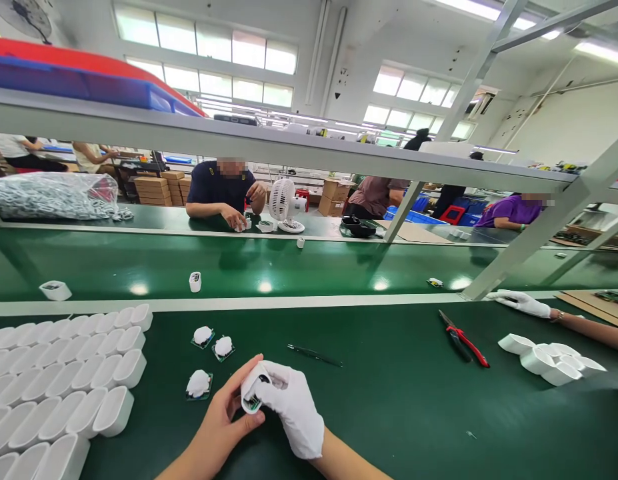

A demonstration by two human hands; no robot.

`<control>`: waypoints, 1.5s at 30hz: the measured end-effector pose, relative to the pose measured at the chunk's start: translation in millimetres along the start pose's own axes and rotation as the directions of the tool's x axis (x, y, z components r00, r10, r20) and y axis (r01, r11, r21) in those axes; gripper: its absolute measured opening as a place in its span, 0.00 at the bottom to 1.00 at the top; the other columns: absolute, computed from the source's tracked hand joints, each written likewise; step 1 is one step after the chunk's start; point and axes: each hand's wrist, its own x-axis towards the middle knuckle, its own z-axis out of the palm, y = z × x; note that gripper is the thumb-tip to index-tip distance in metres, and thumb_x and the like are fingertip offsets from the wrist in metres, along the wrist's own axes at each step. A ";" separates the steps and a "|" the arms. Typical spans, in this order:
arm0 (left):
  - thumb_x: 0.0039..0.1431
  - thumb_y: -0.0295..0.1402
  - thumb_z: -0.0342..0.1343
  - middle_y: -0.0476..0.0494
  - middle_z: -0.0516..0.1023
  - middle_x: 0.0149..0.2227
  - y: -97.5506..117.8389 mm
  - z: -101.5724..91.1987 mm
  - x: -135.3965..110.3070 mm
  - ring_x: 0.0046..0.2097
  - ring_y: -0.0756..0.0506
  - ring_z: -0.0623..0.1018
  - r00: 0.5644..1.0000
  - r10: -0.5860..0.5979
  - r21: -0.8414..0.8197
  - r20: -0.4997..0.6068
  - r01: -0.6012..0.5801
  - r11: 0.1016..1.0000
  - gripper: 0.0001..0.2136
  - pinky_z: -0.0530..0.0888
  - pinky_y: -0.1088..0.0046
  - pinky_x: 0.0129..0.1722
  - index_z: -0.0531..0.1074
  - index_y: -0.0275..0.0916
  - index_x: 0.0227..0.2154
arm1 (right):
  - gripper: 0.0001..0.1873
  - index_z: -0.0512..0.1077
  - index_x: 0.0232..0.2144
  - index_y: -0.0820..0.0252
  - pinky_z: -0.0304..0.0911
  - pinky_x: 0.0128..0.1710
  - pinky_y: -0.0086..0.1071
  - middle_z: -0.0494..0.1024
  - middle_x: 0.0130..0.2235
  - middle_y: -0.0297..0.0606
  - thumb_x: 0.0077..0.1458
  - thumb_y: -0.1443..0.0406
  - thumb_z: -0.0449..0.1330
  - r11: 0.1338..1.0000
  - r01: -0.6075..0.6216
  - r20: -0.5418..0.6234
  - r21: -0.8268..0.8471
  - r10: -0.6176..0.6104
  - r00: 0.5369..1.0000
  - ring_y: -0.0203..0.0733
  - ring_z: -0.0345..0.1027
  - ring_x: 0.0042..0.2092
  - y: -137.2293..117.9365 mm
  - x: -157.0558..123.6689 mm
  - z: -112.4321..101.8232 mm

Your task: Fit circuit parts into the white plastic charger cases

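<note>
Both my hands meet low in the middle of the view over the green bench. My bare left hand pinches a small white plastic shell with a green circuit board showing at its lower end. My right hand, in a white glove, closes on the same shell from the right. Just left of my hands lie three small green boards with white caps, and rows of several empty white shells fill the bench's left side.
Black tweezers and red-handled cutters lie on the bench to the right. A co-worker's gloved hand and more white shells are at far right. Loose shells ride the green conveyor. Other people sit beyond it by a small white fan.
</note>
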 end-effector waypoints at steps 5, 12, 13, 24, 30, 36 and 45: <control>0.50 0.42 0.62 0.44 0.66 0.58 1.9 -2.2 0.9 0.61 0.37 0.62 0.995 0.001 0.220 -0.095 0.020 0.975 0.23 0.55 0.57 0.63 0.69 0.49 0.51 | 0.15 0.75 0.23 0.62 0.60 0.32 0.28 0.73 0.25 0.34 0.41 0.55 0.68 0.997 -0.076 -0.112 0.015 0.078 0.991 0.36 0.64 0.29 0.8 -3.3 2.5; 0.51 0.43 0.62 0.42 0.69 0.56 0.3 6.7 -0.9 0.58 0.39 0.67 0.988 -0.136 -0.202 -0.072 0.119 0.972 0.27 0.65 0.62 0.57 0.65 0.47 0.55 | 0.15 0.76 0.26 0.61 0.65 0.35 0.30 0.76 0.27 0.36 0.41 0.55 0.68 0.995 -0.086 -0.148 0.042 0.091 0.985 0.40 0.69 0.31 3.8 -2.6 2.6; 0.49 0.42 0.63 0.41 0.71 0.54 0.3 8.3 -0.5 0.57 0.39 0.68 0.981 -0.170 -0.243 -0.094 0.143 0.959 0.28 0.66 0.61 0.57 0.65 0.45 0.55 | 0.15 0.76 0.26 0.61 0.66 0.36 0.30 0.76 0.27 0.37 0.41 0.55 0.69 0.997 -0.063 -0.147 0.039 0.068 0.987 0.40 0.69 0.32 3.9 -1.9 2.4; 0.43 0.42 0.67 0.42 0.78 0.47 12.4 13.4 -5.5 0.49 0.38 0.75 0.978 -0.167 -0.276 -0.123 0.128 0.953 0.24 0.72 0.64 0.50 0.73 0.41 0.45 | 0.19 0.73 0.28 0.60 0.68 0.35 0.35 0.77 0.27 0.37 0.35 0.57 0.72 0.997 -0.007 -0.147 0.078 0.019 0.989 0.42 0.71 0.30 8.5 -2.5 2.0; 0.48 0.47 0.60 0.42 0.76 0.44 12.7 6.9 -0.2 0.48 0.39 0.73 0.969 -0.180 -0.057 -0.166 0.173 0.983 0.20 0.70 0.64 0.50 0.73 0.41 0.42 | 0.17 0.75 0.28 0.62 0.63 0.30 0.31 0.76 0.27 0.37 0.43 0.53 0.66 0.974 -0.149 -0.079 -0.170 0.137 0.987 0.39 0.68 0.28 -3.8 2.2 -10.8; 0.56 0.45 0.51 0.43 0.71 0.41 17.4 3.1 0.6 0.42 0.40 0.71 0.982 -0.067 0.535 -0.174 0.151 0.831 0.13 0.69 0.62 0.45 0.74 0.42 0.28 | 0.11 0.77 0.28 0.57 0.59 0.33 0.33 0.75 0.30 0.37 0.49 0.57 0.60 0.393 -0.214 -0.287 -0.895 -0.139 0.948 0.41 0.67 0.33 -33.4 7.7 -73.9; 0.58 0.40 0.50 0.42 0.69 0.53 -4.4 -3.1 2.7 0.54 0.38 0.67 0.981 0.009 0.583 -0.192 0.107 0.806 0.18 0.65 0.57 0.53 0.68 0.45 0.51 | 0.08 0.73 0.32 0.55 0.53 0.27 0.28 0.73 0.27 0.32 0.57 0.67 0.54 0.289 -0.209 -0.233 -0.934 -0.050 0.971 0.35 0.64 0.27 -16.4 16.6 -78.7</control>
